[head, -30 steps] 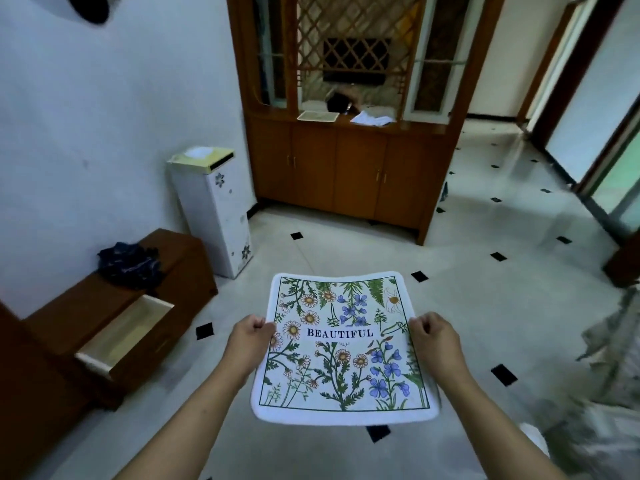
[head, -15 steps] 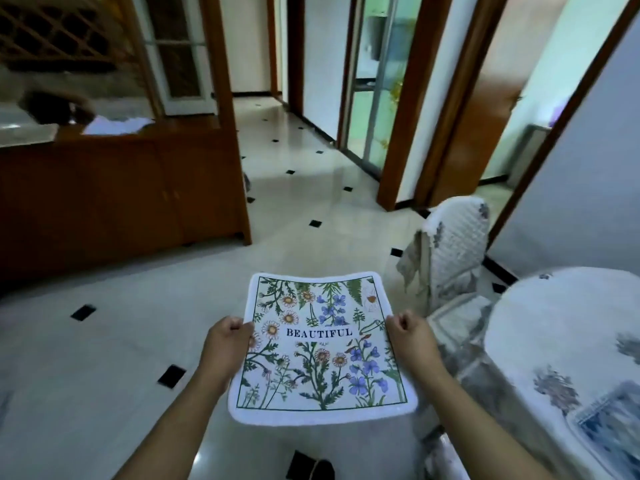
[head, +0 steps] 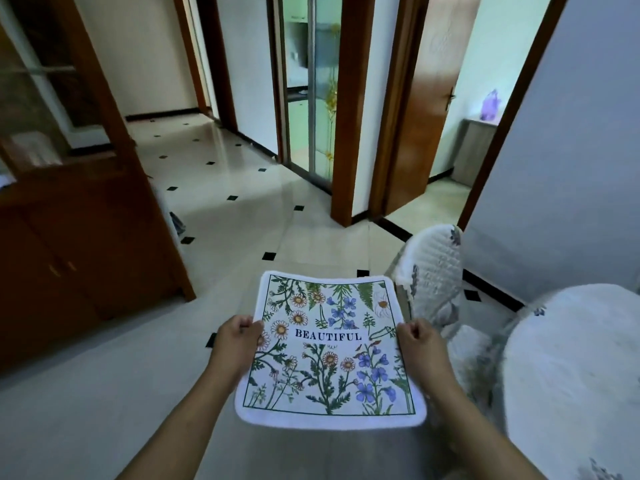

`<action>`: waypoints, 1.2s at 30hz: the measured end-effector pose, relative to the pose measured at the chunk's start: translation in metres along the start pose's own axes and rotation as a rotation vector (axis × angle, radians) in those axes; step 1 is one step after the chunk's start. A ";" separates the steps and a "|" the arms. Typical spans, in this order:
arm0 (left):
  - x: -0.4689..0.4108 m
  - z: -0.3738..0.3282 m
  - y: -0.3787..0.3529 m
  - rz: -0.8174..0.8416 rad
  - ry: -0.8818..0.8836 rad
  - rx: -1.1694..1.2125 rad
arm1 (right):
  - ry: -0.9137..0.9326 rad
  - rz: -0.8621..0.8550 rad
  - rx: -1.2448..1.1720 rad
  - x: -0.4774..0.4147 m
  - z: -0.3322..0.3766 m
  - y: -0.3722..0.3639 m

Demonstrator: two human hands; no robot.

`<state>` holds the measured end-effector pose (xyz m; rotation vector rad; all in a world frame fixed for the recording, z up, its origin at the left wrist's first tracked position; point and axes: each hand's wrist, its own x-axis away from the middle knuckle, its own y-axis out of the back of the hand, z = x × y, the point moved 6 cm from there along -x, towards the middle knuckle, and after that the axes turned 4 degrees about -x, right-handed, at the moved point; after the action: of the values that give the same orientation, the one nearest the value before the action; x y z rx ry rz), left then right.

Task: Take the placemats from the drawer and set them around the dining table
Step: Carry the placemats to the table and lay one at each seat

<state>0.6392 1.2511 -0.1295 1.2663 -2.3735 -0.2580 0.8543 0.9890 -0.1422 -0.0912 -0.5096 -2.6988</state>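
Observation:
A white placemat printed with flowers and the word BEAUTIFUL is held flat in front of me, above the tiled floor. My left hand grips its left edge and my right hand grips its right edge. The round dining table under a white floral cloth stands at the lower right, just right of the placemat. The drawer is out of view.
A chair with a white quilted cover stands between the placemat and the table. A wooden cabinet fills the left side. A hallway, a glass sliding door and an open wooden door lie ahead.
The view has swung right: the open drawer and white dispenser have left the frame, and the chair and dining table have come in at the right. Both hands still hold the placemat.

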 end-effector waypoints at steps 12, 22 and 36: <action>-0.232 -0.150 -0.168 0.480 -0.210 -0.112 | -0.180 -0.559 0.033 -0.140 0.012 0.033; -0.257 -0.249 -0.383 0.852 -0.342 -0.252 | -0.339 -0.939 0.061 -0.190 -0.032 0.143; -0.258 -0.338 -0.587 1.171 -0.415 -0.431 | -0.493 -1.224 -0.034 -0.260 -0.067 0.230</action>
<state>1.3558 1.1459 -0.1140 -0.4773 -2.7324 -0.6189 1.1839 0.8619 -0.1616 -0.6554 -0.8611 -3.8948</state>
